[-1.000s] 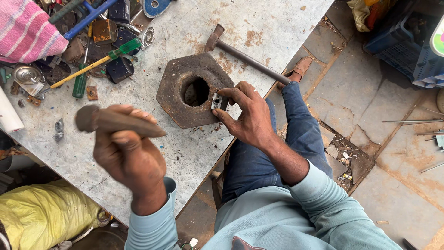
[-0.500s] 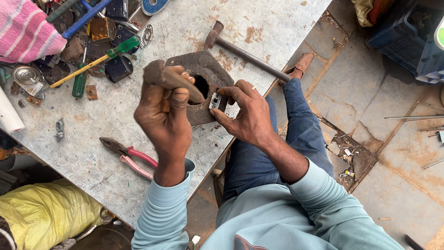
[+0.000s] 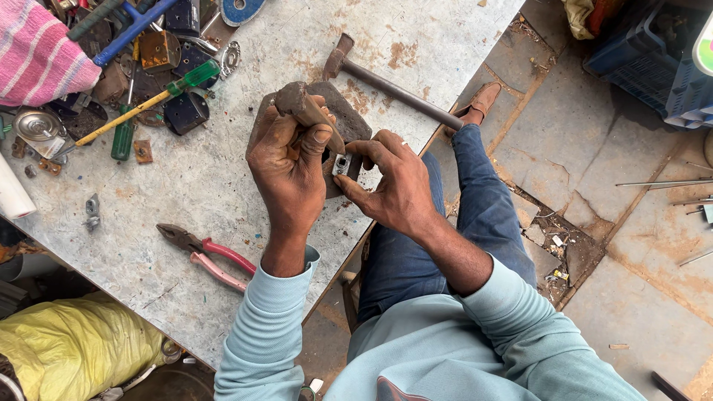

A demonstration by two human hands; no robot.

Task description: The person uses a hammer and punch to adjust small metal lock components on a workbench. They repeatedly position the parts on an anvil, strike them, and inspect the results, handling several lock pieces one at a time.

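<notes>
Fingers of left hand (image 3: 286,160) wrapped round rusty hammer (image 3: 304,111) — right hand (image 3: 397,186) fingers pinch small metal block (image 3: 343,165).

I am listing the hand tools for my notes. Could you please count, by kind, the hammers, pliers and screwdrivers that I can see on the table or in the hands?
Hammers: 2, one gripped in the left hand as the held hammer, one lying hammer on the table.
Pliers: 1, red-handled pliers.
Screwdrivers: 2, a green-handled screwdriver and a dark green screwdriver.
Total: 5
</notes>
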